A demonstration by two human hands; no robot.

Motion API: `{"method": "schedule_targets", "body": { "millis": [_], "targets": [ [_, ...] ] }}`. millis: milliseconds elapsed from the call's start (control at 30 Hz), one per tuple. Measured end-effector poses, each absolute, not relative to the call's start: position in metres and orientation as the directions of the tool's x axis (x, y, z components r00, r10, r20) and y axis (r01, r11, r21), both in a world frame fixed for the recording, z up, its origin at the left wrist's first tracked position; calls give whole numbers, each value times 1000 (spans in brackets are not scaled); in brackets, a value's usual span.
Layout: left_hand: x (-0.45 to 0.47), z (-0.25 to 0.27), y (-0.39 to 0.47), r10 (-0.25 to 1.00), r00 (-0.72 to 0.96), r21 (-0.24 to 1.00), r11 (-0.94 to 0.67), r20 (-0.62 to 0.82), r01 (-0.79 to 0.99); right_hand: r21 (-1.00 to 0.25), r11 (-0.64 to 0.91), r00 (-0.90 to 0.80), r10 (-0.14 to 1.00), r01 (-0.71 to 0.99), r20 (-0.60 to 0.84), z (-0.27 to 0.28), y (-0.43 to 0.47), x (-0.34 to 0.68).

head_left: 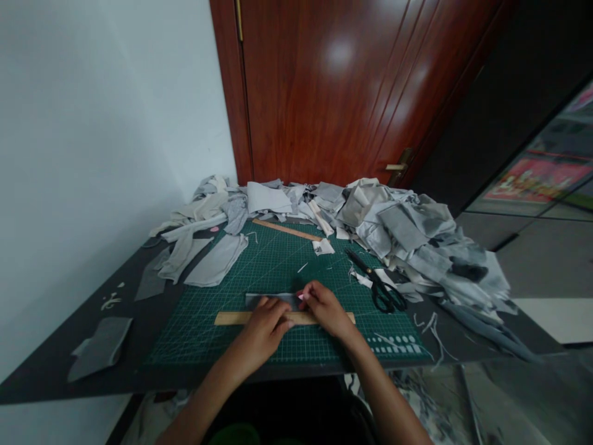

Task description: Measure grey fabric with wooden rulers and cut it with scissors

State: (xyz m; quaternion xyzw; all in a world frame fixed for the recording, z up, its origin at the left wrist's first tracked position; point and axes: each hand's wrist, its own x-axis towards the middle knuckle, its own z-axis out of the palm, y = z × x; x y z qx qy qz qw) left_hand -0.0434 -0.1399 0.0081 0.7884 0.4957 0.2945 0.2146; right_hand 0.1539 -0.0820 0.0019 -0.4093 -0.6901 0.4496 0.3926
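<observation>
A wooden ruler (229,318) lies across the green cutting mat (194,334), along the near side of a narrow grey fabric strip (259,299). My left hand (269,318) presses down over ruler and strip, its fingers lying on them and the thumb spread apart. At the right end of the strip, my right hand (322,306) pinches a small pink piece of tailor's chalk (300,295). Its tip is at the fabric; whether it touches cannot be made out. The right hand partly covers the ruler.
Black-handled scissors (380,287) lie right of my hands. A second wooden ruler (287,230) lies farther back. Heaped grey fabric scraps (407,228) line the table's back and right. A folded grey piece (104,346) sits at left, before a white wall (115,154).
</observation>
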Motion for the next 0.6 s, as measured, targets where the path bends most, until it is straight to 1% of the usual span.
{"method": "schedule_targets", "body": {
  "millis": [100, 200, 300, 400, 533, 600],
  "targets": [
    [-36, 7, -144, 906, 337, 564, -423, 256, 709, -951, 239, -337, 927, 196, 163, -2, -81, 152],
    [-28, 7, -150, 924, 283, 501, -377, 256, 779, -935, 282, -304, 929, 216, 210, -8, -83, 148],
    [-17, 7, -160, 938, 202, 408, -308, 283, 860, -905, 339, -290, 920, 258, 262, -12, -87, 146],
    [-8, 8, -168, 932, 171, 338, -281, 320, 898, -888, 358, -286, 917, 288, 277, -13, -90, 145],
    [-6, 7, -172, 909, 177, 319, -307, 376, 897, -853, 414, -264, 903, 319, 339, -4, -106, 146],
    [-10, 1, -172, 900, 177, 334, -323, 399, 885, -856, 437, -234, 894, 275, 382, 6, -123, 144]
  ]
}}
